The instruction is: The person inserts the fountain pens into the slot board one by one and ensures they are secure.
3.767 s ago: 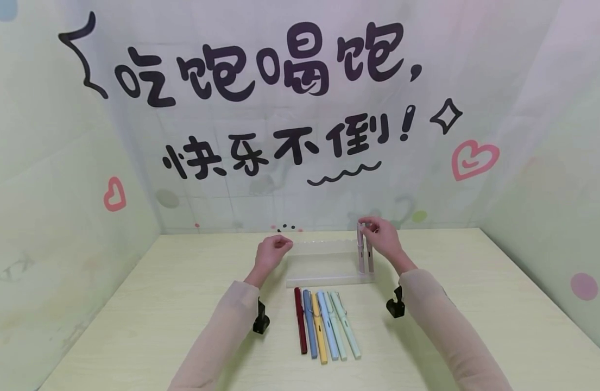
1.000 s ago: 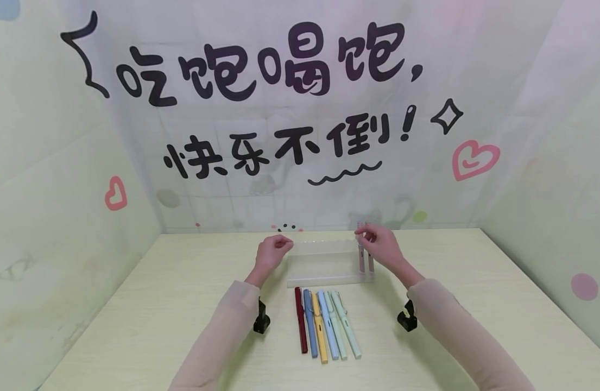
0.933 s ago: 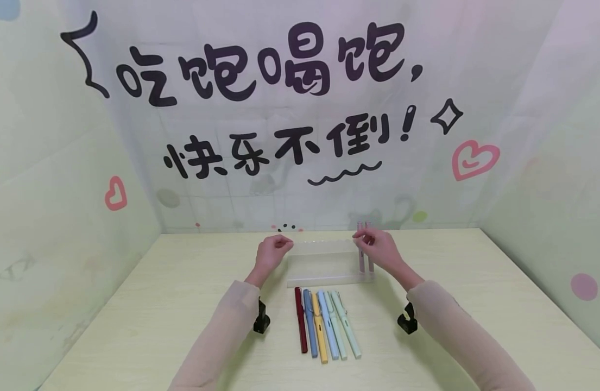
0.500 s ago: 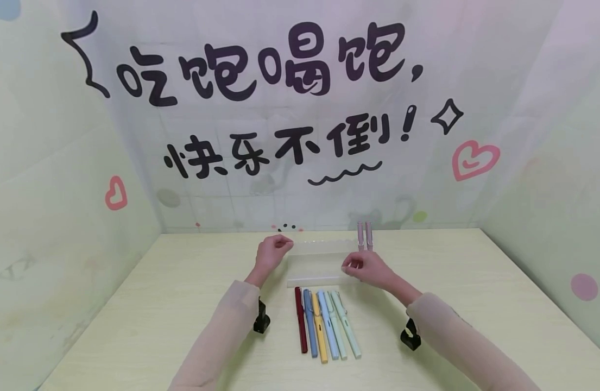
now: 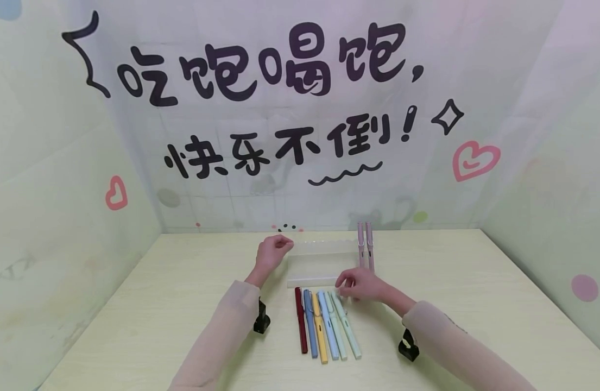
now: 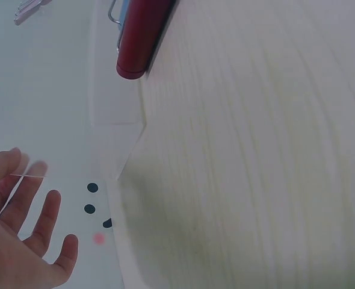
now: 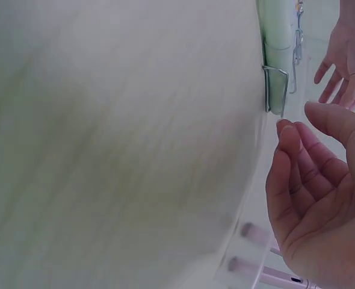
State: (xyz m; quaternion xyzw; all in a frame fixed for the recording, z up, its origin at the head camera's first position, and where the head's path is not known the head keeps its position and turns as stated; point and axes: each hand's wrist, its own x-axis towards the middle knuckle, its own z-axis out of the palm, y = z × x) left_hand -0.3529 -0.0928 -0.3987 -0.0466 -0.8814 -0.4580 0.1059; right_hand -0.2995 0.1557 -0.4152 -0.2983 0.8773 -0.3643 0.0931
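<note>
In the head view, my left hand (image 5: 271, 254) pinches the upper left edge of a clear pen stand (image 5: 307, 282) between thumb and index finger; the other fingers are spread in the left wrist view. Two pale purple pens (image 5: 370, 239) stand upright side by side at the stand's right end. My right hand (image 5: 364, 285) hovers by the cap end of the rightmost pale green pen (image 5: 349, 332). A gap shows between thumb and index finger in the right wrist view, where the green cap with its wire clip (image 7: 277, 72) lies just beyond the fingertips.
Left of the green pen lie another pale green pen, a light blue pen (image 5: 328, 326), a yellow pen (image 5: 320, 331), a blue pen (image 5: 310, 326) and a dark red pen (image 5: 301, 320). They rest on the pale wooden table (image 5: 148, 304). A printed cloth wall (image 5: 260, 212) rises behind.
My right hand has let go of the purple pen at the stand, then come down and toward me to the green pen's cap end. The left hand has stayed at the stand.
</note>
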